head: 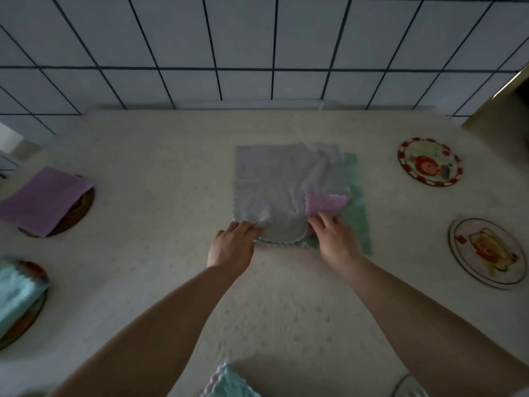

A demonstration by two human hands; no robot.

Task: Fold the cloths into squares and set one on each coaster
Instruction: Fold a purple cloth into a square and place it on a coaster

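Landmark: pale grey cloth [269, 181], spread flat mid-table on the cream tablecloth [160, 253], far right corner rumpled.
Left hand [233, 247]: at the grey cloth's near left corner, fingers curled and pinching the raised edge there.
Right hand [333, 239]: at the grey cloth's near right corner, fingertips pinching cloth where grey and pink edges meet; which layer is held, cannot tell.
Pink cloth [323, 206]: small scalloped patch peeking out at the grey cloth's near right, just beyond the right hand.
Green cloth [356, 213]: under the grey cloth, showing along its right side and near right corner.
Purple folded cloth [43, 202]: well left of the grey cloth, lying on a dark round coaster [83, 207], overhanging its edge.
Light blue folded cloth [17, 296]: left and nearer than the grey cloth, on another coaster [31, 270] at the frame edge.
Bare far coaster [429, 161]: right of the grey cloth, red-bordered, cartoon print, nothing on it.
Bare near coaster [486, 252]: right of and nearer than the grey cloth, cartoon print, nothing on it.
Scalloped blue cloth [229, 382]: well nearer than the grey cloth, at the bottom edge between the forearms.
Tiled wall [257, 47]: beyond the grey cloth, white tiles, dark grout.
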